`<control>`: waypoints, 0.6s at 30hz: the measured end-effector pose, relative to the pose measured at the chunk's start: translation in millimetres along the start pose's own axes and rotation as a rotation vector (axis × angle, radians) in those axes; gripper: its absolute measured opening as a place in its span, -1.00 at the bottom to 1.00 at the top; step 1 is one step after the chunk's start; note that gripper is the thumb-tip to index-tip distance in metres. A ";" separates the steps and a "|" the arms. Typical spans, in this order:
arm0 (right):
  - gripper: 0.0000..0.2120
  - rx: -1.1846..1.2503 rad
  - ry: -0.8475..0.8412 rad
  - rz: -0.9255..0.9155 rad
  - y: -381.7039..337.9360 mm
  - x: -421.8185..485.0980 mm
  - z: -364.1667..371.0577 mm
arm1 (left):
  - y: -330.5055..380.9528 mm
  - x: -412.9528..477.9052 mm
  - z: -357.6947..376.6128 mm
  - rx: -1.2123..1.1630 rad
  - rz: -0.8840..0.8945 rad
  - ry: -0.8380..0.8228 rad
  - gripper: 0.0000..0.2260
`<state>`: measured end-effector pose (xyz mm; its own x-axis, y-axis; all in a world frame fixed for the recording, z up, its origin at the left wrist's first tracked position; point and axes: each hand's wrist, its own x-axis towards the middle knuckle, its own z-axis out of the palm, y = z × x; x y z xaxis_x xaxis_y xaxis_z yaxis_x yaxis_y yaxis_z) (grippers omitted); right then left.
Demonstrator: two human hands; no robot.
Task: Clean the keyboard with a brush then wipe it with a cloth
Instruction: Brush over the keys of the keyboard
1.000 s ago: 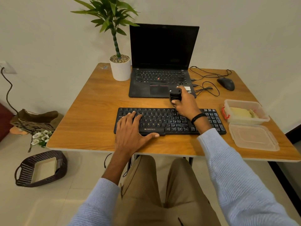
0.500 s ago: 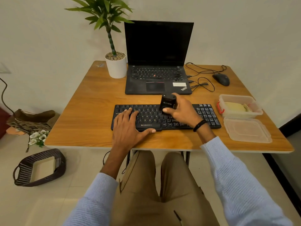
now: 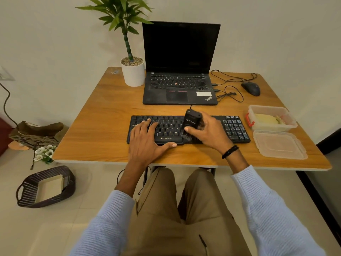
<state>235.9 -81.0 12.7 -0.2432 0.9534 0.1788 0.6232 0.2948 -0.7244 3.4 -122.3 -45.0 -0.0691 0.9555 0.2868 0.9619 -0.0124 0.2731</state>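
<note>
The left hand [image 3: 147, 143] is lying flat with fingers spread, pressing on the near-left part of the black keyboard [image 3: 234, 128]. The right hand [image 3: 208, 132] is gripping a black brush [image 3: 191, 122], bristles touching the keyboard's middle keys. Beyond the keyboard, a laptop [image 3: 179, 71] is standing open.

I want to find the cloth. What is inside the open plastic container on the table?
Inside the container a pale yellow folded thing lies, perhaps the cloth. Its underside and the container floor are covered. The lid lies beside it.
</note>
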 end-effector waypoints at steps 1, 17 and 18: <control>-0.51 -0.014 0.059 0.005 2.1 -0.1 -1.5 | 0.1 0.1 0.1 0.002 0.004 0.001 0.01; -0.52 -0.034 0.098 0.024 -2.7 -6.7 -3.6 | -0.8 -0.2 3.0 -0.018 0.017 0.002 0.01; -0.51 -0.034 0.058 0.031 -3.8 -7.3 -3.1 | -1.2 0.1 3.4 -0.018 0.014 0.004 0.01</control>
<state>237.7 -88.9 16.1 -0.1807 0.9638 0.1958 0.6551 0.2665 -0.7070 3.1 -121.2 -48.5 -0.0564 0.9541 0.2942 0.9579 -0.0314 0.2855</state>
